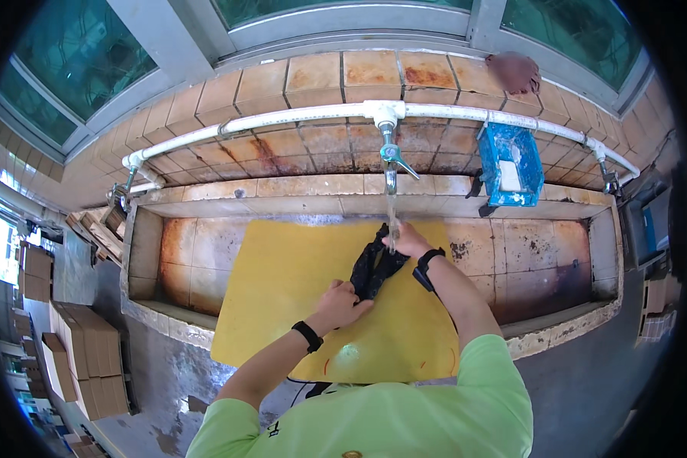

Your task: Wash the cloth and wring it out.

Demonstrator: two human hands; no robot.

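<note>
Cardboard boxes (91,351) stacked on the floor at far left, then a tiled sink trough (160,252) with a yellow board (282,282) laid across it as a worktop. Left hand (339,303) has its fingers closed on the lower end of a black cloth (374,267), which lies over the board's middle; right hand (409,240) has its fingers closed on the cloth's upper end, under water running from the tap (390,156). Blue soap holder (510,164) hangs on the white pipe (282,118) to the right.
</note>
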